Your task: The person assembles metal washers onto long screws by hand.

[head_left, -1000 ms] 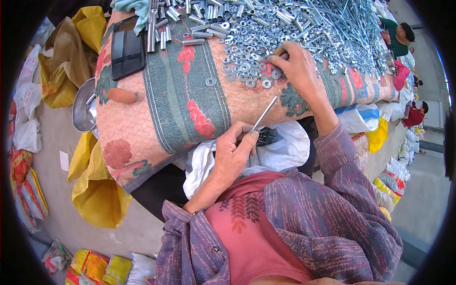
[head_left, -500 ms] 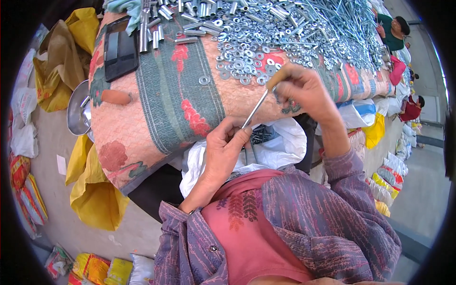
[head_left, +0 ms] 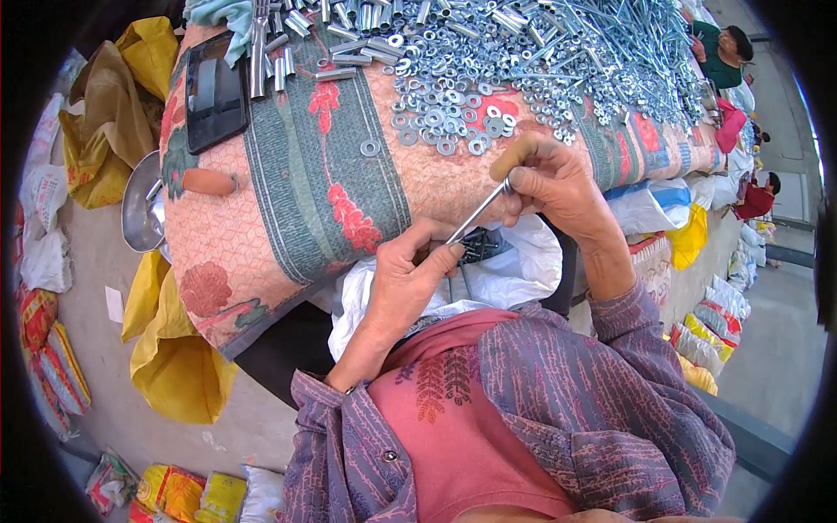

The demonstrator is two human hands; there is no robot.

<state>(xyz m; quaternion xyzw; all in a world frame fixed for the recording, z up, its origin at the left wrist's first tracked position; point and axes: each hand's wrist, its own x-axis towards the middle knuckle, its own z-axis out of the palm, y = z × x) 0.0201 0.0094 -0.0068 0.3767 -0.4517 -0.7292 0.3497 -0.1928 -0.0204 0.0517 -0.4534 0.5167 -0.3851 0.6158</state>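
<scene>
My left hand (head_left: 399, 281) pinches the lower end of a slim metal rod (head_left: 478, 214) between thumb and fingers. The rod slants up to the right. At its upper end my right hand (head_left: 562, 192), with a yellowish-brown cover on one finger, closes around the tip. A small shiny ring-like piece shows there, partly hidden by the fingers; its exact kind is unclear. Below the hands a white sack (head_left: 532, 275) gapes, with dark assembled bolts (head_left: 479, 247) inside. Flat washers (head_left: 446, 122) lie spread on the patterned cloth (head_left: 318, 196) beyond my hands.
Metal sleeves (head_left: 349, 59), nuts (head_left: 558, 109) and long rods (head_left: 636, 44) heap at the back. To the left lie a black phone-like slab (head_left: 216, 105), an orange-brown cylinder (head_left: 209, 181) and a metal bowl (head_left: 139, 209). Yellow sacks (head_left: 179, 366) sit on the floor; other people are far right.
My right hand has come down slightly and its fingers have closed at the rod's upper end, where a ring-like piece now shows. My left hand keeps its hold.
</scene>
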